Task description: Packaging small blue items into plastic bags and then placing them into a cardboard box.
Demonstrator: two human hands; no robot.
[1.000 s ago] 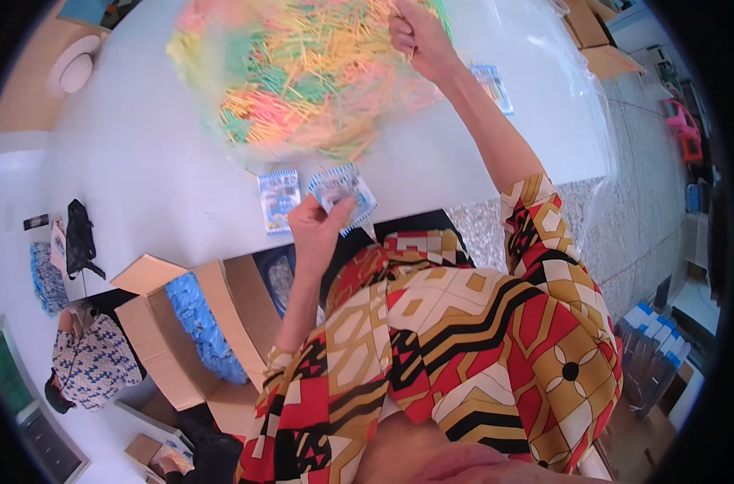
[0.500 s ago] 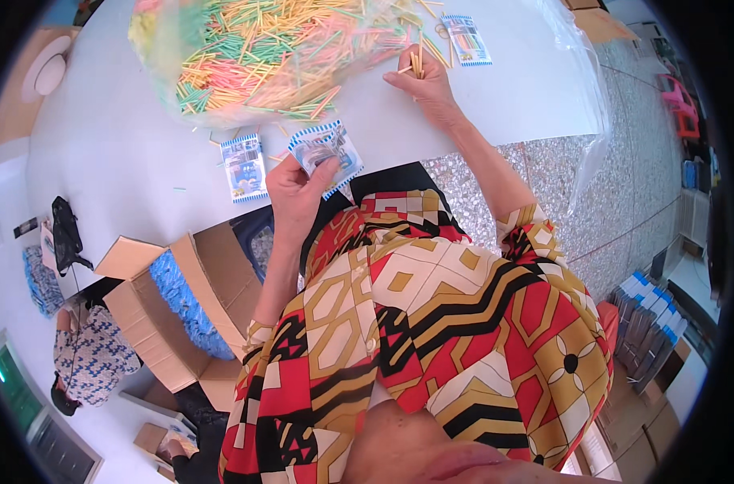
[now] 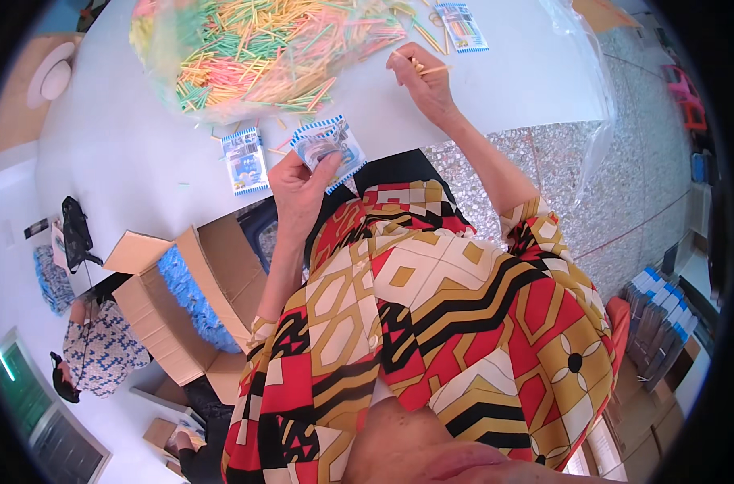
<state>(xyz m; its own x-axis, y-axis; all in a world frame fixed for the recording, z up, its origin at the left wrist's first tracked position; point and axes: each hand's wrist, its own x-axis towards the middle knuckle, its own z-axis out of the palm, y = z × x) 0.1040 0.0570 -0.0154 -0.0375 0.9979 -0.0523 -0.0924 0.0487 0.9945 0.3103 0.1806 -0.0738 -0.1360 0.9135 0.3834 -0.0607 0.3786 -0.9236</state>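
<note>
**Sticks in one hand, a small packet in the other**

On the white counter [image 3: 125,161] two bare hands are busy. The left hand [image 3: 298,187] is closed around a small packet [image 3: 328,147] with a blue and white striped edge. The thumb lies on top of the packet, and that grip is tight. The packet is flat and tilted. Its long side runs from the grip up and away toward the big pile, and its far corner pokes out past the fingers.

Just to the left of this grip, a second small packet [image 3: 244,160] lies flat on the counter. It is close to the hand but not touching it. Its long side points up and down in the picture.

The right hand [image 3: 422,79] is farther out on the counter, well apart from the left hand. Its grip is pinched shut on a few thin yellow sticks [image 3: 433,70]. The sticks lie almost flat and point out to the right of the fingers.

Just beyond and to the left of this grip sits a clear plastic bag [image 3: 262,52] full of thin sticks in green, yellow, pink and orange. They point every which way. A third small packet [image 3: 463,26] lies up past the right hand, near the counter's far edge.

Below the left arm, on the floor, an open cardboard box [image 3: 169,310] holds something blue.
</note>
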